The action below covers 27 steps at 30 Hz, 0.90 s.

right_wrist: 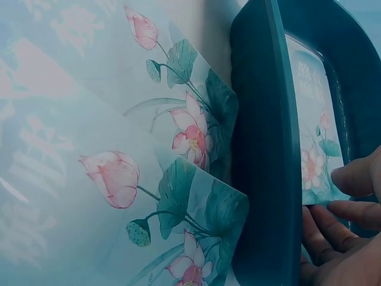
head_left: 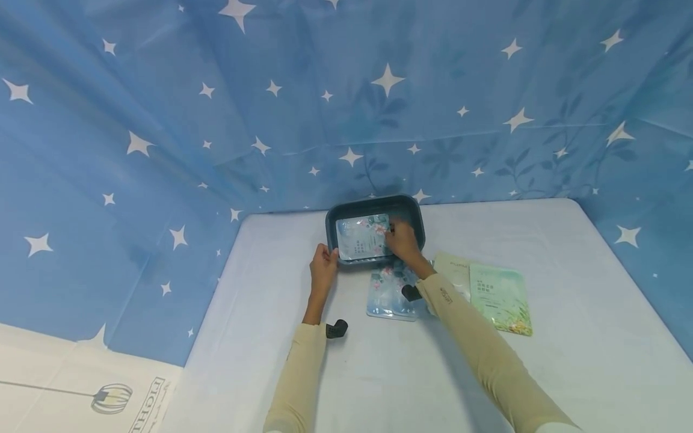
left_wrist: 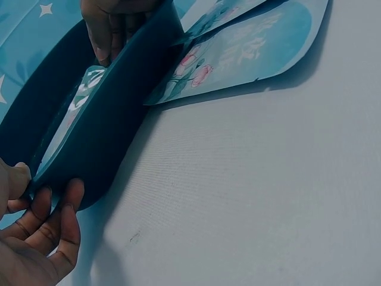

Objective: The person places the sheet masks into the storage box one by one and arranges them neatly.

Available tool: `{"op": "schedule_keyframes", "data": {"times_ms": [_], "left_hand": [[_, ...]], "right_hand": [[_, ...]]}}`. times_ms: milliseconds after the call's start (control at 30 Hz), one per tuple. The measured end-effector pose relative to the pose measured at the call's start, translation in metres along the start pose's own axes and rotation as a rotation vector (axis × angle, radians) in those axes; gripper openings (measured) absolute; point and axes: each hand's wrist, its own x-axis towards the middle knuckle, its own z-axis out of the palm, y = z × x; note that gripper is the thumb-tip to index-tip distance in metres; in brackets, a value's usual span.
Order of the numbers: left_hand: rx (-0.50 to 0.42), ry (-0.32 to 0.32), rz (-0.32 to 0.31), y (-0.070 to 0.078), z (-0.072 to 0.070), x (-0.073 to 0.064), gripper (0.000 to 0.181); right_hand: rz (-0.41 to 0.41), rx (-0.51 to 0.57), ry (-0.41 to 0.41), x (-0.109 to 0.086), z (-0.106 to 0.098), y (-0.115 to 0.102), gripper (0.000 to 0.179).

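Observation:
A dark blue-green plastic tray [head_left: 346, 208] stands near the table's back edge. Inside it lies a pale blue face-mask packet [head_left: 360, 237] printed with pink lotus flowers. My left hand [head_left: 323, 266] grips the tray's front left corner, thumb at the rim and fingers against the outer wall [left_wrist: 113, 146]. Over the tray's right half, my right hand [head_left: 405, 242] pinches the packet's right end between thumb and fingers, as the right wrist view shows. Two more lotus packets [head_left: 391, 300] overlap on the table just in front of the tray, partly under my right wrist.
To the right lie a green packet [head_left: 500, 297] and a cream packet [head_left: 453, 270], the latter partly covered by my right sleeve. A blue curtain [head_left: 303, 120] with white stars hangs behind and left of the white table [head_left: 379, 379].

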Motion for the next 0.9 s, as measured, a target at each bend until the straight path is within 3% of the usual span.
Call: {"op": "schedule_keyframes", "data": {"times_ms": [367, 467, 667, 900], "left_hand": [[-0.021, 0.002, 0.009, 0.0, 0.0, 0.0, 0.017], [-0.015, 0.006, 0.015, 0.004, -0.002, 0.0, 0.017], [0.004, 0.016, 0.027, 0.006, -0.002, 0.002, 0.017], [0.017, 0.021, 0.024, 0.001, 0.001, 0.0, 0.018]], "right_hand": [[-0.031, -0.085, -0.021, 0.0, 0.0, 0.003, 0.034], [-0.053, -0.062, -0.017, 0.0, -0.004, 0.004, 0.035], [-0.198, 0.015, 0.031, -0.004, -0.021, 0.008, 0.032], [-0.182, 0.093, -0.006, -0.022, -0.04, 0.007, 0.033]]}}
